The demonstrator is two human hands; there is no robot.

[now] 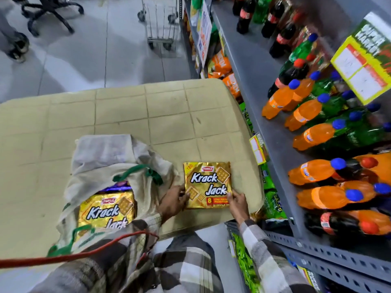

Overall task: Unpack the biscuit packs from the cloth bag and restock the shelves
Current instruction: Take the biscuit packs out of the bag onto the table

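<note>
A gold Krack Jack biscuit pack (207,183) lies flat on the beige table (127,115), near its right front corner. My left hand (172,201) grips the pack's lower left edge and my right hand (238,203) grips its lower right corner. To the left sits the off-white cloth bag (110,157) with green handles, its mouth open. Inside it shows a second Krack Jack pack (106,211) with a purple pack (116,186) behind it.
Grey metal shelves (254,85) run along the right, loaded with orange, green and dark soda bottles (313,172). Snack bags fill the lower shelves beside the table. A shopping trolley (160,24) and a chair base stand on the floor beyond. A red cord crosses my lap.
</note>
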